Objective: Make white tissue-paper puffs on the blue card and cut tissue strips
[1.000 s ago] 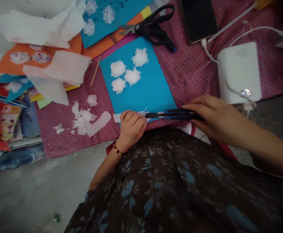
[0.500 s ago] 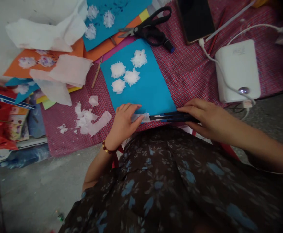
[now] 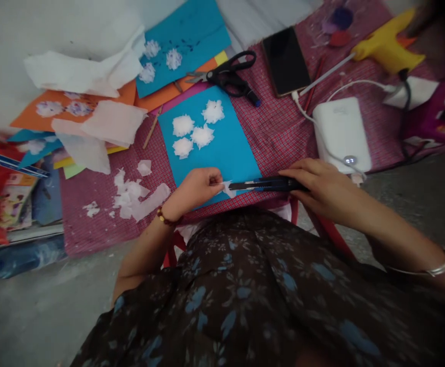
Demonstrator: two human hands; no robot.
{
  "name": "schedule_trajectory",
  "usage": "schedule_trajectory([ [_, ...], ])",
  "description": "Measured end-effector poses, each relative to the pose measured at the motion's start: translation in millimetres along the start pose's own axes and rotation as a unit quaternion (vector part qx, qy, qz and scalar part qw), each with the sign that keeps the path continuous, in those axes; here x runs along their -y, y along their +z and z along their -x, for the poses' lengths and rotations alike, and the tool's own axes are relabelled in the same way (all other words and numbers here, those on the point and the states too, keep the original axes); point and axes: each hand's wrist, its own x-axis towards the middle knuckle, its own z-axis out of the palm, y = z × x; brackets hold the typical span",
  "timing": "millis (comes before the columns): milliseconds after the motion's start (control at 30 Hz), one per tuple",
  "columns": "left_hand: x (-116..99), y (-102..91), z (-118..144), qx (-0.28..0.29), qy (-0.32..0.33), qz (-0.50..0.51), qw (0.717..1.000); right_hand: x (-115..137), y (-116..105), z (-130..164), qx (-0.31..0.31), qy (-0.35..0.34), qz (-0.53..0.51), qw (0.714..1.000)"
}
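Observation:
My right hand (image 3: 317, 186) grips a dark utility knife (image 3: 262, 184) that lies level, its tip pointing left. My left hand (image 3: 197, 187) pinches a small piece of white tissue paper (image 3: 228, 189) right at the knife's tip. Both hands hover over the near edge of a blue card sheet (image 3: 232, 148) with several white tissue puffs (image 3: 193, 131) stuck on its far half. The sheet lies on a red checked cloth (image 3: 283, 130).
Black scissors (image 3: 228, 75), a dark phone (image 3: 286, 60), a white power bank (image 3: 342, 132) with cable and a yellow glue gun (image 3: 385, 48) lie beyond. Tissue scraps (image 3: 136, 196), tissue sheets (image 3: 88, 71) and coloured card (image 3: 184, 43) spread at left. Grey floor is nearest me.
The view has tilted up, bringing the glue gun into sight. My left hand went from flat on the tissue to pinching it at the knife's tip. My right hand keeps the knife.

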Motion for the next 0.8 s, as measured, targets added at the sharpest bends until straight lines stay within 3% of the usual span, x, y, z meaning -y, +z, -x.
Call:
schedule_trajectory([
  [167,-7,-7.7,-16,0.000,0.030,-0.005,1.000,-6,-10,7,-0.024,0.006,0.016,1.000],
  [300,0,-13.7,-15,0.059,0.025,-0.060,0.996,-4,-9,7,-0.016,0.017,0.010,1.000],
  [433,7,-14.7,-8,0.089,0.022,-0.052,0.994,-2,1,4,-0.012,0.000,0.003,1.000],
  [700,13,-9.1,-2,0.060,0.049,-0.111,0.991,0,17,-3,-0.019,0.028,0.004,0.999],
  [800,13,-6.9,0,-0.019,0.110,-0.156,0.982,1,21,-3,-0.026,0.041,0.004,0.999],
])
